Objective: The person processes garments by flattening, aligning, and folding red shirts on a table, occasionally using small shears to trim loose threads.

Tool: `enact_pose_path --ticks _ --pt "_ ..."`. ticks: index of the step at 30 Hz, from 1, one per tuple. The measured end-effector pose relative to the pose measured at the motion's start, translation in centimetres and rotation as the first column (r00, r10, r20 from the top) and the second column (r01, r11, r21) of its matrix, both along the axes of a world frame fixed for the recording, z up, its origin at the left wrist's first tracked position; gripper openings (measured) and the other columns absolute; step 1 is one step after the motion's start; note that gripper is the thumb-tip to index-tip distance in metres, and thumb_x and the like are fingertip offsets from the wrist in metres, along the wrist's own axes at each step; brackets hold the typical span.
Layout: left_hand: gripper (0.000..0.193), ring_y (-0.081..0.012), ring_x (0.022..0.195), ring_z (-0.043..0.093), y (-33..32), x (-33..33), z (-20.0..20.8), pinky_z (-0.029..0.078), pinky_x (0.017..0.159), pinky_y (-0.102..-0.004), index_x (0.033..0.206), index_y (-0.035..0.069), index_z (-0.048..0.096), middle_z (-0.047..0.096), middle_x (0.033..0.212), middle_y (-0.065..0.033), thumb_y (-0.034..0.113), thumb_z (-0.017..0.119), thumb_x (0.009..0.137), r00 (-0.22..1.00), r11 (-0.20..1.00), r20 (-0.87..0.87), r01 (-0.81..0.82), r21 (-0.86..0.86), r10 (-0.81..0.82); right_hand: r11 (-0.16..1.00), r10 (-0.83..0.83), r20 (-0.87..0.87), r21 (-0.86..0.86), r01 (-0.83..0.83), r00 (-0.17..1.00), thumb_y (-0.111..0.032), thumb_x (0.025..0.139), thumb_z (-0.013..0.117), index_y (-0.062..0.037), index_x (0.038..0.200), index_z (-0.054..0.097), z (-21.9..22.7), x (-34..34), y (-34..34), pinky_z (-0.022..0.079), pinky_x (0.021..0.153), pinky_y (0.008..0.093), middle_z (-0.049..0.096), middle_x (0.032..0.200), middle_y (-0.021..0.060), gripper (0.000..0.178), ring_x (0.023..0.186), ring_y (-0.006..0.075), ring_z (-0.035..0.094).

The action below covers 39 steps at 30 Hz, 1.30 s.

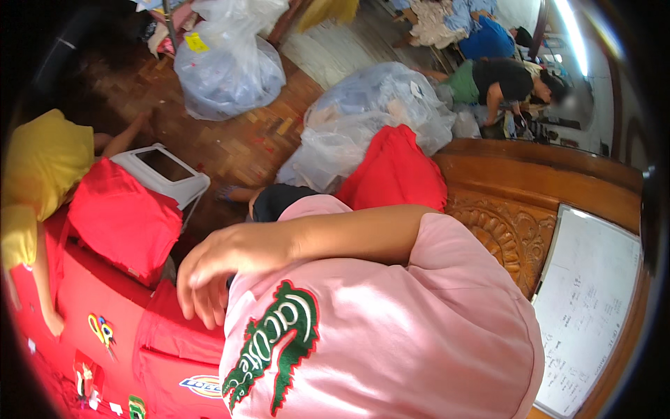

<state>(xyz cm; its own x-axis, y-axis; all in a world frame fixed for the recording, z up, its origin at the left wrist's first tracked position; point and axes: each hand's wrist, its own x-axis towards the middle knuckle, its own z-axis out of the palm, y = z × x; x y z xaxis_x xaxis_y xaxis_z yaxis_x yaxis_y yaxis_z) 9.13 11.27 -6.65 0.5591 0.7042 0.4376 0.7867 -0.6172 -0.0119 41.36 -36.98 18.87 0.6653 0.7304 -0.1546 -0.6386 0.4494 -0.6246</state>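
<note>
My right hand (218, 269) reaches across my pink shirt (391, 314), its forearm entering from the right. The fingers are loosely curved, slightly apart and a little blurred, and nothing shows in them. They hang over the edge of red fabric (185, 332) spread at the lower left, though I cannot tell if they touch it. On that fabric sits an oval patch (204, 386). Small scissors (102, 329) with yellow handles lie farther left. A green spool-like item (137, 407) rests near the bottom rim. My left hand is out of view.
A co-worker in yellow (49, 167) sits at the left, beside a red cloth bundle (125, 216) and a white plastic stool (157, 167). Stuffed clear plastic bags (234, 77) stand on the wooden floor. Carved wood (502, 230) and a whiteboard (593, 300) are at right. Another person (502, 80) bends over beyond.
</note>
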Motion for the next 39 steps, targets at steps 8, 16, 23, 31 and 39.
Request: enact_pose_path --ticks 8,16,23,31,39 --pt "0.048 -0.0386 0.147 0.047 -6.5 -11.8 1.0 0.041 0.117 -0.053 0.146 0.01 0.059 0.046 0.163 -0.0178 0.033 0.058 0.104 0.947 0.949 0.106 -0.311 0.051 0.304 0.476 0.77 0.122 -0.763 -0.438 0.626 -0.055 0.112 0.044 -0.0102 0.153 0.059 -9.3 0.3 -2.9 0.035 0.125 0.0409 0.056 0.158 0.015 0.062 0.148 0.0311 0.05" --pt "0.045 -0.0413 0.146 0.047 -12.1 -10.1 9.3 0.037 0.121 -0.0505 0.135 -0.001 0.062 0.05 0.159 -0.022 0.013 0.068 0.093 0.759 0.794 0.254 -0.526 -0.304 0.6 0.178 0.95 0.123 -0.968 -0.178 0.286 -0.033 0.095 0.077 -0.0023 0.114 0.078 -12.8 7.8 9.0 0.056 0.096 0.0386 0.078 0.113 0.015 0.036 0.106 0.0251 0.074" --pt "0.046 -0.036 0.143 0.05 -13.0 -12.3 7.1 0.039 0.118 -0.0502 0.135 0.004 0.059 0.056 0.153 -0.0152 0.013 0.069 0.091 0.627 0.751 0.414 -0.57 -0.333 0.66 0.57 0.816 0.56 -0.738 -0.362 0.143 -0.015 0.096 0.077 0.0034 0.121 0.071 -12.7 5.5 39.2 0.056 0.093 0.0322 0.075 0.109 0.0109 0.031 0.104 0.0165 0.069" --pt "0.046 -0.0363 0.134 0.056 -13.3 -13.3 7.1 0.041 0.115 -0.0488 0.133 0.004 0.06 0.062 0.142 -0.014 0.011 0.071 0.089 0.508 0.71 0.511 -0.602 -0.366 0.694 0.723 0.635 0.466 -0.64 0.261 -0.616 -0.013 0.079 0.088 -0.0052 0.12 0.068 -10.4 1.6 53.0 0.056 0.09 0.0403 0.068 0.108 0.0143 0.045 0.095 0.0291 0.067" --pt "0.05 -0.0362 0.134 0.054 -1.1 -12.8 11.1 0.039 0.115 -0.048 0.135 0.001 0.058 0.059 0.143 -0.0185 0.008 0.078 0.089 0.454 0.778 0.661 -0.527 -0.341 0.597 0.641 0.767 0.582 -0.678 -0.358 0.27 -0.016 0.092 0.081 -0.001 0.114 0.07 -13.5 0.7 63.8 0.053 0.071 0.0268 0.072 0.101 0.0053 0.029 0.086 0.0114 0.067"
